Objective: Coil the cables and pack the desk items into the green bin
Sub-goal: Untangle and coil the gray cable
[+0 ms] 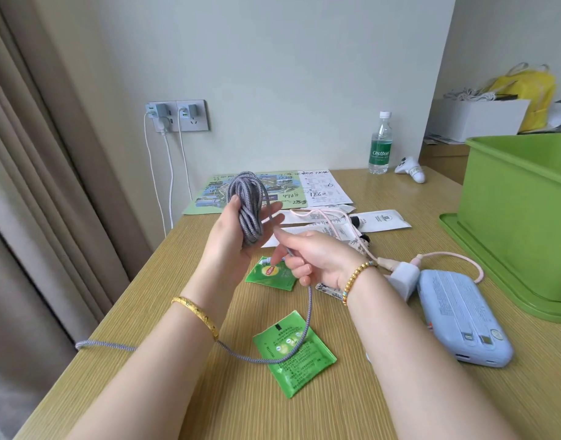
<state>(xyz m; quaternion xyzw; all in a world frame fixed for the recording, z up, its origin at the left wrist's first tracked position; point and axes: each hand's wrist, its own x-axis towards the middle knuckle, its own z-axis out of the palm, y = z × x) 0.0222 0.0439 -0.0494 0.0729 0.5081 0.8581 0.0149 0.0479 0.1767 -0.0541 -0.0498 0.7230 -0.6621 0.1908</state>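
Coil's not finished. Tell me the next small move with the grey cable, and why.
Probably wrap one more loop: the right hand pinches the loose strand, the left hand holds the coil, and the cable's tail trails across the table over a tea sachet.

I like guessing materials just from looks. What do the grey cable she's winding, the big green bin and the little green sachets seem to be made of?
Grey cable: likely a braided fabric sheath, since a fine woven fleck shows and it looks matte.
Green bin: apparently moulded plastic, with smooth walls, a soft sheen and a rolled rim.
Green sachets: probably glossy foil or plastic film, as they are shiny, crinkled and sealed at the edges.
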